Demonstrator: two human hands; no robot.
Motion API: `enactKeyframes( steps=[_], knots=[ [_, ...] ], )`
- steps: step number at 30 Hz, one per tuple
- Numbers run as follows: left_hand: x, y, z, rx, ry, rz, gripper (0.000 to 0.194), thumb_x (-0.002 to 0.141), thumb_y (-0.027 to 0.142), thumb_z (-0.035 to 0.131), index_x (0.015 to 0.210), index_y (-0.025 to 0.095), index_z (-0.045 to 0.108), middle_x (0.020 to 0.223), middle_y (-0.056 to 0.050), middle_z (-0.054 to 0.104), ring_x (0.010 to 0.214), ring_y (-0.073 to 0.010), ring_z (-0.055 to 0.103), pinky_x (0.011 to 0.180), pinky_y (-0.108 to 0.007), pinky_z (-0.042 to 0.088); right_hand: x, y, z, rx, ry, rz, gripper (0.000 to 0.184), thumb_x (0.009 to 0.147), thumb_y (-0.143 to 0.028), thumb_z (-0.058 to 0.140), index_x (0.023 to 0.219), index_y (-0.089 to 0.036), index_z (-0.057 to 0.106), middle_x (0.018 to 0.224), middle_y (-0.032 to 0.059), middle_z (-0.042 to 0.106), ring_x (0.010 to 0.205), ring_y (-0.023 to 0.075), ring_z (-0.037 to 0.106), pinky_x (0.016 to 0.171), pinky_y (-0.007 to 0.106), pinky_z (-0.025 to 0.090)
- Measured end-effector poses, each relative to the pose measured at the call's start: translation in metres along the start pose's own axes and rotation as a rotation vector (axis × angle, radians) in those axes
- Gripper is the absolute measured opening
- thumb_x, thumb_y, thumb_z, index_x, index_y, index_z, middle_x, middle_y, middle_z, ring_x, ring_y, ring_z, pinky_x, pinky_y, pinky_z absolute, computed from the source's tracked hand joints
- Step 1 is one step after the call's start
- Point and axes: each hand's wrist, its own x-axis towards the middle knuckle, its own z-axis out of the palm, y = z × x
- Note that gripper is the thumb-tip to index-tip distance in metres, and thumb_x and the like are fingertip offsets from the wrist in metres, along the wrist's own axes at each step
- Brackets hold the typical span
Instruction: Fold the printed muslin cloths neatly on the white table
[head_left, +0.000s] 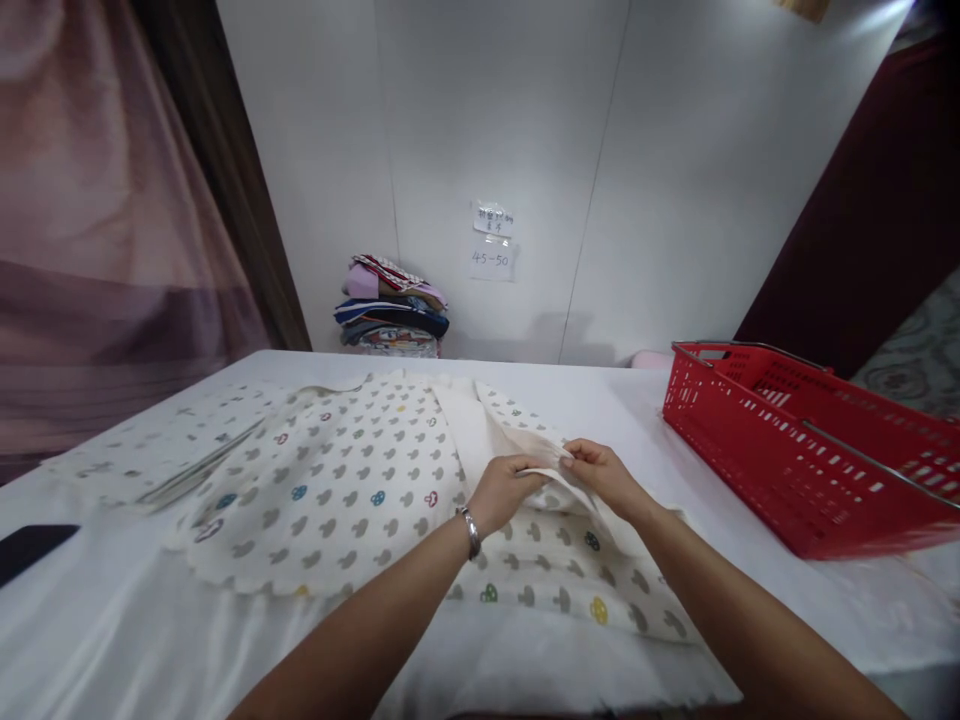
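A cream cloth printed with grey and coloured mushrooms (pixel 352 470) lies spread on the table in front of me, its lower edge scalloped. Near its middle right, part of the fabric is turned up and shows a plain pale side. My left hand (pixel 506 492), with a silver bracelet at the wrist, pinches an edge of that raised fabric. Close by on the right, my right hand (pixel 600 472) grips the same lifted edge between thumb and fingers. A loose flap hangs down below the right hand, over the printed part.
A red plastic basket (pixel 739 455) with metal handles stands on the right. Folded clothes (pixel 394 310) are stacked at the back against the white wall. More printed cloth (pixel 150 445) lies at the left, near a dark flat object (pixel 34 550). Paper notes (pixel 493 258) hang on the wall.
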Motion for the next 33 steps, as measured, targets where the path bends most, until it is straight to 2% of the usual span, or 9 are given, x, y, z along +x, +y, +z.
enactKeyframes(
  steps=[5, 9, 13, 18, 23, 25, 27, 30, 33],
  knots=[
    [0.009, 0.002, 0.002, 0.002, 0.0, -0.001, 0.024, 0.072, 0.038, 0.059, 0.077, 0.019, 0.071, 0.075, 0.0, 0.069, 0.075, -0.0174, 0.061, 0.07, -0.027, 0.047, -0.005, -0.005, 0.008, 0.006, -0.051, -0.015, 0.03, 0.067, -0.045, 0.065, 0.078, -0.017, 0.058, 0.063, -0.0034, 0.053, 0.056, 0.0094, 0.044, 0.053, 0.022, 0.033],
    [0.012, 0.002, 0.001, -0.004, 0.052, 0.159, 0.018, 0.074, 0.035, 0.059, 0.073, 0.019, 0.069, 0.08, -0.001, 0.067, 0.08, -0.0158, 0.059, 0.077, -0.026, 0.046, -0.007, -0.005, 0.009, 0.004, -0.061, 0.002, 0.03, 0.067, -0.045, 0.065, 0.076, -0.018, 0.058, 0.061, -0.0038, 0.052, 0.055, 0.0093, 0.042, 0.052, 0.022, 0.032],
    [0.015, 0.003, -0.002, 0.015, 0.016, 0.287, 0.018, 0.077, 0.033, 0.056, 0.075, 0.019, 0.068, 0.079, -0.002, 0.062, 0.079, -0.0137, 0.057, 0.076, -0.025, 0.044, -0.009, -0.004, 0.007, 0.033, -0.103, 0.019, 0.026, 0.069, -0.043, 0.064, 0.076, -0.018, 0.059, 0.062, -0.0039, 0.052, 0.055, 0.0092, 0.043, 0.054, 0.022, 0.033],
    [0.021, -0.001, 0.004, -0.005, 0.111, 0.289, 0.015, 0.075, 0.03, 0.059, 0.071, 0.018, 0.066, 0.076, -0.001, 0.057, 0.076, -0.0131, 0.054, 0.073, -0.025, 0.043, -0.013, -0.006, 0.009, 0.079, -0.14, 0.021, 0.025, 0.072, -0.043, 0.061, 0.08, -0.019, 0.059, 0.066, -0.0028, 0.054, 0.058, 0.0102, 0.046, 0.057, 0.023, 0.035],
    [0.025, -0.008, 0.011, -0.038, 0.203, 0.236, 0.013, 0.073, 0.03, 0.061, 0.067, 0.018, 0.059, 0.072, 0.001, 0.055, 0.072, -0.0121, 0.052, 0.071, -0.025, 0.043, -0.011, 0.0, 0.011, 0.07, -0.148, -0.074, 0.028, 0.071, -0.041, 0.065, 0.088, -0.02, 0.058, 0.078, -0.0004, 0.057, 0.071, 0.0134, 0.05, 0.065, 0.025, 0.039],
    [0.027, -0.009, 0.011, -0.049, 0.226, 0.229, 0.012, 0.071, 0.028, 0.063, 0.068, 0.018, 0.056, 0.079, 0.0, 0.057, 0.078, -0.013, 0.054, 0.075, -0.026, 0.043, -0.009, 0.004, 0.011, 0.049, -0.122, -0.098, 0.027, 0.071, -0.04, 0.065, 0.087, -0.02, 0.058, 0.079, -0.0001, 0.057, 0.072, 0.0142, 0.05, 0.066, 0.026, 0.04],
    [0.029, -0.009, 0.009, -0.061, 0.218, 0.234, 0.012, 0.069, 0.025, 0.064, 0.072, 0.018, 0.055, 0.095, -0.003, 0.058, 0.092, -0.0153, 0.054, 0.083, -0.028, 0.042, -0.006, 0.006, 0.01, 0.008, -0.088, -0.115, 0.023, 0.074, -0.04, 0.062, 0.085, -0.02, 0.058, 0.075, -0.0005, 0.055, 0.069, 0.0138, 0.049, 0.063, 0.025, 0.039],
    [0.032, -0.007, 0.0, -0.037, 0.148, 0.237, 0.022, 0.068, 0.022, 0.065, 0.087, 0.02, 0.054, 0.115, -0.005, 0.054, 0.112, -0.0186, 0.047, 0.094, -0.033, 0.036, -0.005, 0.005, 0.008, -0.032, -0.103, -0.121, 0.022, 0.077, -0.04, 0.058, 0.086, -0.02, 0.059, 0.076, 0.0002, 0.056, 0.069, 0.0145, 0.049, 0.063, 0.026, 0.04],
    [0.033, -0.008, -0.011, 0.043, 0.055, 0.254, 0.029, 0.067, 0.022, 0.067, 0.093, 0.021, 0.054, 0.114, -0.005, 0.056, 0.12, -0.0202, 0.041, 0.099, -0.035, 0.031, -0.005, 0.001, 0.007, -0.046, -0.112, -0.121, 0.023, 0.078, -0.042, 0.056, 0.087, -0.021, 0.06, 0.077, 0.0008, 0.057, 0.071, 0.0156, 0.051, 0.063, 0.026, 0.041]
  ],
)
